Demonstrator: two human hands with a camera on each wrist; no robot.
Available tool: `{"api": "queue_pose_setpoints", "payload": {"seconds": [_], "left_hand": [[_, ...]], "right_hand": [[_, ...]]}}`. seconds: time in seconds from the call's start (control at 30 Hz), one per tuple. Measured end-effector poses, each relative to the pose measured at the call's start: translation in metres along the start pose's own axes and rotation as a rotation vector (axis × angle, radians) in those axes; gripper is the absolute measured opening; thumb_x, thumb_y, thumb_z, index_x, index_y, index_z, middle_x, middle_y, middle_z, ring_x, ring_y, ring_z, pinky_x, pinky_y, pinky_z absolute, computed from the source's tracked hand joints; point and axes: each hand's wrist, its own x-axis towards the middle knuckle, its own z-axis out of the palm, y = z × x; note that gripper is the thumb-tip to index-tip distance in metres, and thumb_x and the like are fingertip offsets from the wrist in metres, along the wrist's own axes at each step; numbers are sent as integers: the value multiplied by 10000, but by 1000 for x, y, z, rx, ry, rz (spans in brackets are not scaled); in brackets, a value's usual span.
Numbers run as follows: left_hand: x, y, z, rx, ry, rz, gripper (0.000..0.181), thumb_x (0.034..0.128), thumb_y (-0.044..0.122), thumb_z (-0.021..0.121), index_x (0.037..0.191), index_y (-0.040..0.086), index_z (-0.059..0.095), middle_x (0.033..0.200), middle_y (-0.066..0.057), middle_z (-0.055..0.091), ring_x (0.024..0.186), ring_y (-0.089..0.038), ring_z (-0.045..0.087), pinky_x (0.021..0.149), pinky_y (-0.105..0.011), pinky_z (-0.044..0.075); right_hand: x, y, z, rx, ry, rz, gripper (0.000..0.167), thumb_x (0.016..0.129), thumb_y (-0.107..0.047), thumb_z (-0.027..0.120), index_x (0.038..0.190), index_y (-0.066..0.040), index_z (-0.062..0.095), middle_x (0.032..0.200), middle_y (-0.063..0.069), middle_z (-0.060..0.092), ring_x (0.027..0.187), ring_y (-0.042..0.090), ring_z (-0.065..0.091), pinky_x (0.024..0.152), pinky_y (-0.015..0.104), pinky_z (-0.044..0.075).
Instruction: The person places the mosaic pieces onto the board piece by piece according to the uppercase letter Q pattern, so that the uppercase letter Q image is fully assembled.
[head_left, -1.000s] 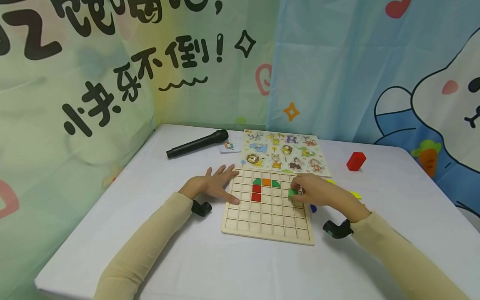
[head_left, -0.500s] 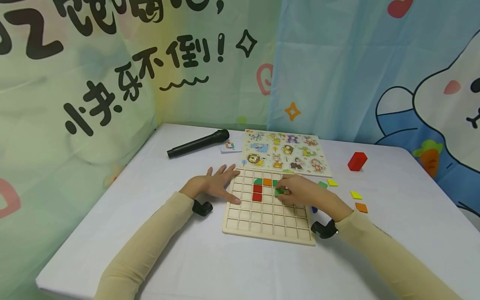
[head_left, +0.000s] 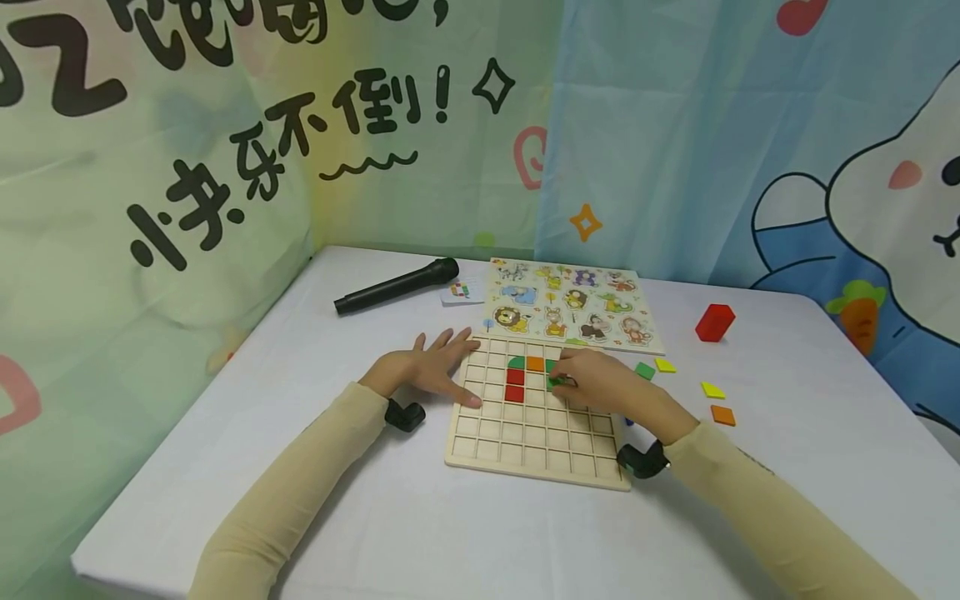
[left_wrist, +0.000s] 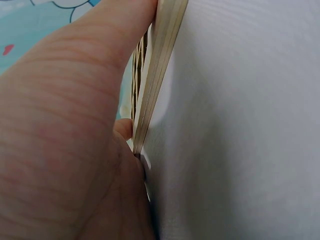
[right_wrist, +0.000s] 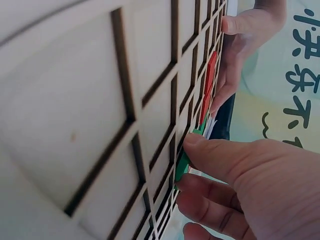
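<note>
A wooden grid board (head_left: 536, 458) lies on the table. My left hand (head_left: 431, 368) rests on its left edge, fingers spread. Over the right half, my right hand (head_left: 603, 382) pinches a green tile (right_wrist: 181, 165) between thumb and fingers, low at the grid; whether it sits flat in its cell is hidden. Left of that hand sit two red tiles (head_left: 514, 386), one above the other. Above them are a rounded green tile (head_left: 517, 362) and an orange tile (head_left: 535, 364). Another green tile (head_left: 551, 365) beside the orange one is partly covered by my fingers.
Right of the board lie a loose green tile (head_left: 645, 371), yellow tiles (head_left: 712, 390) and an orange tile (head_left: 723, 415). A red block (head_left: 715, 322) stands farther back. Behind the board are an animal puzzle (head_left: 573, 304), a small card (head_left: 463, 292) and a black microphone (head_left: 397, 286).
My right hand has carried the green tile leftward across the board, then lowered it slightly beside the rounded green tile. The left hand stays in place.
</note>
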Motion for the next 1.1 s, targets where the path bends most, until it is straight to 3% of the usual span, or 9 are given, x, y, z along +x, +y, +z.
{"api": "queue_pose_setpoints", "payload": {"seconds": [0.53, 0.8, 1.1], "left_hand": [[2, 0, 2, -4, 8, 12, 1122, 758, 701, 663, 1587, 216, 83, 1650, -4, -112, 1509, -262, -145, 1155, -608, -117], [1, 0, 1, -4, 8, 14, 1120, 762, 698, 661, 1587, 212, 80, 1649, -8, -119, 1507, -267, -147, 1154, -611, -116], [1, -1, 1, 5, 11, 17, 1122, 761, 707, 656, 1588, 212, 81, 1650, -9, -112, 1509, -267, -143, 1153, -615, -110]], "right_hand": [[-4, -3, 0, -14, 54, 1, 165, 877, -147, 726, 1027, -81, 748, 928, 32, 640, 795, 155, 623, 678, 271, 531], [-5, 0, 1, -6, 87, -43, 188, 857, -122, 736, 1028, -47, 765, 902, 44, 629, 746, 141, 608, 616, 234, 497], [-5, 0, -1, 3, 69, -59, 178, 871, -78, 711, 1031, -18, 761, 888, 58, 624, 737, 141, 603, 620, 227, 502]]}}
